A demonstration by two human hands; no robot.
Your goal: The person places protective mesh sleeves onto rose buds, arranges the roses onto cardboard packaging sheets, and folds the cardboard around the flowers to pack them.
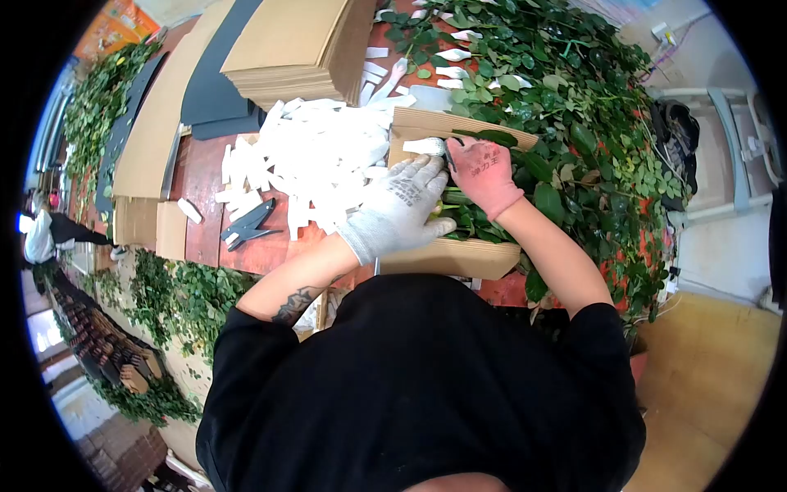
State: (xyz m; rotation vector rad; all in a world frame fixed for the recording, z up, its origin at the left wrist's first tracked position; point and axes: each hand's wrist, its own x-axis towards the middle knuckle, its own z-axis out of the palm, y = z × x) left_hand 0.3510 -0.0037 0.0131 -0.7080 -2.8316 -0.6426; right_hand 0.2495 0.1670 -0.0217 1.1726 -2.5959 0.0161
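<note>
My left hand, in a pale grey glove, lies palm down over the left part of an opened corrugated cardboard sheet, its thumb apart from the fingers. My right hand, in a pink glove, is closed at the upper edge of the same sheet, fingertips beside a white-sleeved flower head; what it grips is too small to make out. Green leafy stems lie on the cardboard below and between my hands. A heap of white sleeves is left of my left hand.
A black stapler lies on the red table. Stacked cardboard and dark sheets stand at the back left. Many leafy stems cover the right side. A person is far left.
</note>
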